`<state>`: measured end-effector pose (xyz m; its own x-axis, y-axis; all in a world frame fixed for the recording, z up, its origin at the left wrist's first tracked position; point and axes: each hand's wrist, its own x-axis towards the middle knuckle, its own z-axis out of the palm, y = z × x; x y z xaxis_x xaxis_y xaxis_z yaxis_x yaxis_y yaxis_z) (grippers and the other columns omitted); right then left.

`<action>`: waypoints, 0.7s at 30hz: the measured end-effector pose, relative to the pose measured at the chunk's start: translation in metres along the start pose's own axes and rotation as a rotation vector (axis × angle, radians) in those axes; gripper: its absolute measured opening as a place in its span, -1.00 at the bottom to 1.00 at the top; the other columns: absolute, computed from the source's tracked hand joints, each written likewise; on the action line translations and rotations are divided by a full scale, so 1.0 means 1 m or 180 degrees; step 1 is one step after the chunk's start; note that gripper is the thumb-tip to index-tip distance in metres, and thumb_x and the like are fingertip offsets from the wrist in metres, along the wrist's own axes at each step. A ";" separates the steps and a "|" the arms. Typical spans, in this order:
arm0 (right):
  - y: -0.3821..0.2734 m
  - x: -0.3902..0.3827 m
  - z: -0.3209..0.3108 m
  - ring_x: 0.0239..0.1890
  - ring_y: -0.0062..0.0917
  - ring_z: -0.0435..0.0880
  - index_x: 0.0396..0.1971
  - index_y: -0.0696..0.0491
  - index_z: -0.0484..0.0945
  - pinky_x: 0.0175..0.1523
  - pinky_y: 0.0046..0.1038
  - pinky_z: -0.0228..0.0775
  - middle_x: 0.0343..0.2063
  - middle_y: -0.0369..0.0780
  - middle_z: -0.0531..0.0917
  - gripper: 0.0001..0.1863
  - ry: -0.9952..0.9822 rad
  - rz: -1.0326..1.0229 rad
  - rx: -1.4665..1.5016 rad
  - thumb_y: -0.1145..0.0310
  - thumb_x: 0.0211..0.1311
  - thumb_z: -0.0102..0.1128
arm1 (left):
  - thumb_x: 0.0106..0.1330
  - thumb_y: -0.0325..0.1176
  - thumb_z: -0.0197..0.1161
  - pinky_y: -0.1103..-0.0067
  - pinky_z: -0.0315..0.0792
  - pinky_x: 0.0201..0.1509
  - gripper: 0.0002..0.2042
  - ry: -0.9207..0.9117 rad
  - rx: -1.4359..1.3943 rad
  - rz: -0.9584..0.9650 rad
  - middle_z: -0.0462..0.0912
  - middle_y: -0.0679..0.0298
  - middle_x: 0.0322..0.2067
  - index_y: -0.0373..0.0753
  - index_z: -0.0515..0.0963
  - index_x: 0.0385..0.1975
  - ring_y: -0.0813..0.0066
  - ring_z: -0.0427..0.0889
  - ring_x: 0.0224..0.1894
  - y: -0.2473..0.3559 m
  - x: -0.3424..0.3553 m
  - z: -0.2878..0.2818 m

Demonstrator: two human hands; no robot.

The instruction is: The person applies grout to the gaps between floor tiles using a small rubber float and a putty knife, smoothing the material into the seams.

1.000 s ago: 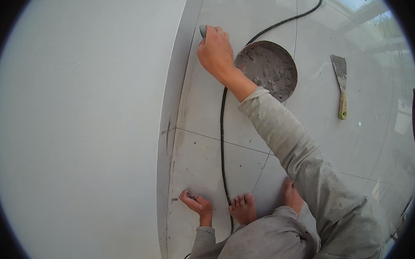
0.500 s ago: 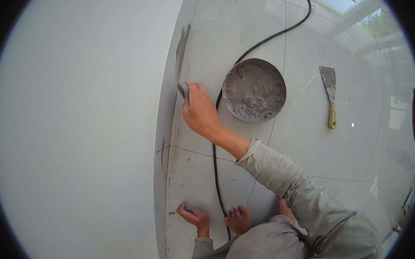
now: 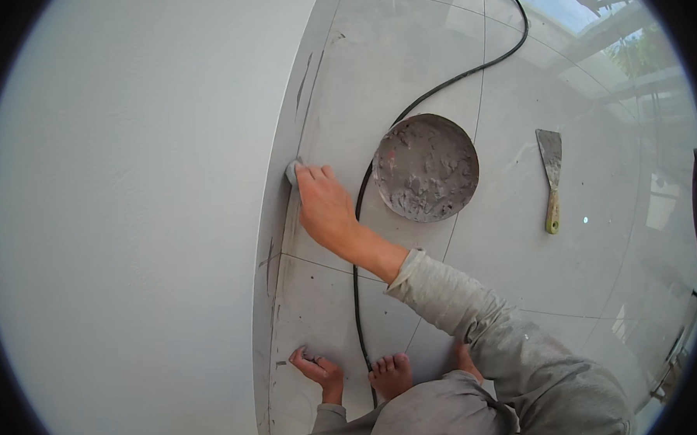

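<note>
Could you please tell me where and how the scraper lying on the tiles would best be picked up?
I would grip the scraper by its yellow-green handle, coming down from above on the person's side. It lies with the slim handle pointing back that way and the wide, grey-smeared blade facing away, so fingers and thumb should close across the handle's two long edges.

A smooth, off-white plain wall (image 3: 139, 227) fills the left half of the frame, with a narrow, pale grey strip (image 3: 270, 213) bordering it and curving from upper centre to lower left. Glossy, light grey square floor tiles (image 3: 600, 269) spread across the centre and right, divided by thin dark joints (image 3: 481, 111). Daylight brightens the upper right, where blue sky (image 3: 577, 13), dark bars and blurred green foliage (image 3: 635, 53) show; whether mirrored or seen directly is unclear.
</note>
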<state>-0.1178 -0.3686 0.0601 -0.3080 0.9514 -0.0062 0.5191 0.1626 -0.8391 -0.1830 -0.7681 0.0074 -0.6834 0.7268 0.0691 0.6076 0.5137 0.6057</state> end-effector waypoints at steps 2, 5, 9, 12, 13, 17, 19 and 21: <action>-0.003 -0.028 -0.002 0.05 -0.02 0.53 0.12 0.32 0.49 0.16 -0.12 0.45 -0.01 0.04 0.60 -0.50 -0.0695 0.0275 0.0187 0.69 0.11 0.05 | 0.18 -0.45 -0.08 0.33 0.29 -0.07 -0.61 -0.0085 0.0120 0.0093 0.34 -0.02 -0.09 -0.47 0.31 0.02 0.20 0.29 -0.20 0.001 0.001 -0.002; 0.017 0.029 -0.040 0.05 -0.02 0.54 0.04 0.29 0.51 0.13 -0.09 0.51 -0.04 0.04 0.60 -0.58 0.0190 -0.0127 0.0210 0.67 0.12 0.09 | 0.19 -0.42 -0.08 0.33 0.28 -0.07 -0.60 -0.0050 0.0107 0.0044 0.33 -0.01 -0.10 -0.47 0.31 0.02 0.20 0.29 -0.20 0.002 0.002 0.000; 0.061 0.205 -0.114 -0.02 0.04 0.59 -0.13 0.25 0.57 0.10 -0.09 0.49 -0.12 0.07 0.64 -0.75 0.1304 0.0346 -0.0277 0.53 0.19 0.14 | 0.19 -0.41 -0.07 0.36 0.27 -0.07 -0.59 0.0023 0.0114 0.0056 0.32 0.00 -0.09 -0.45 0.31 0.04 0.24 0.28 -0.21 -0.001 -0.002 0.002; 0.067 0.264 -0.122 -0.01 0.02 0.67 -0.12 0.19 0.65 0.10 -0.11 0.52 -0.13 0.08 0.71 -0.72 0.1195 0.0638 -0.0378 0.45 0.17 0.21 | 0.19 -0.41 -0.07 0.36 0.28 -0.07 -0.58 0.0000 0.0112 0.0017 0.32 0.00 -0.08 -0.45 0.30 0.06 0.25 0.28 -0.21 -0.003 -0.004 -0.001; 0.061 0.262 -0.109 -0.01 0.02 0.64 -0.11 0.21 0.62 0.11 -0.09 0.51 -0.13 0.07 0.69 -0.71 0.1075 0.0720 -0.0354 0.49 0.14 0.21 | 0.19 -0.41 -0.07 0.35 0.29 -0.08 -0.58 -0.0039 0.0126 -0.0040 0.32 0.00 -0.08 -0.44 0.29 0.06 0.25 0.28 -0.22 -0.003 -0.004 -0.002; 0.035 0.172 -0.037 -0.06 0.02 0.62 -0.10 0.23 0.63 0.10 -0.04 0.48 -0.13 0.07 0.68 -0.70 0.1368 0.0670 -0.0074 0.53 0.13 0.20 | 0.20 -0.44 -0.06 0.39 0.33 -0.12 -0.59 -0.0050 0.0421 0.0548 0.33 -0.02 -0.05 -0.42 0.29 0.07 0.26 0.31 -0.21 0.015 0.019 0.010; 0.039 0.115 -0.034 -0.05 0.03 0.63 -0.10 0.23 0.62 0.10 -0.03 0.47 -0.14 0.06 0.68 -0.71 0.0383 0.0479 -0.0098 0.53 0.16 0.19 | 0.24 -0.45 -0.05 0.42 0.37 -0.16 -0.61 -0.0227 -0.0760 0.0497 0.34 -0.04 -0.02 -0.40 0.29 0.08 0.25 0.36 -0.18 0.040 0.047 0.034; 0.050 0.099 -0.056 -0.04 0.04 0.63 -0.10 0.24 0.61 0.10 -0.02 0.47 -0.14 0.06 0.68 -0.72 0.0052 0.0541 0.0154 0.52 0.18 0.18 | 0.30 -0.44 -0.04 0.41 0.40 -0.16 -0.65 -0.0337 -0.1014 0.1116 0.35 -0.06 0.00 -0.39 0.31 0.07 0.24 0.42 -0.16 0.069 0.102 0.072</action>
<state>-0.0776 -0.2521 0.0484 -0.2058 0.9683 -0.1417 0.5237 -0.0134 -0.8518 -0.1815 -0.6262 -0.0005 -0.4047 0.8820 0.2415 0.6284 0.0764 0.7741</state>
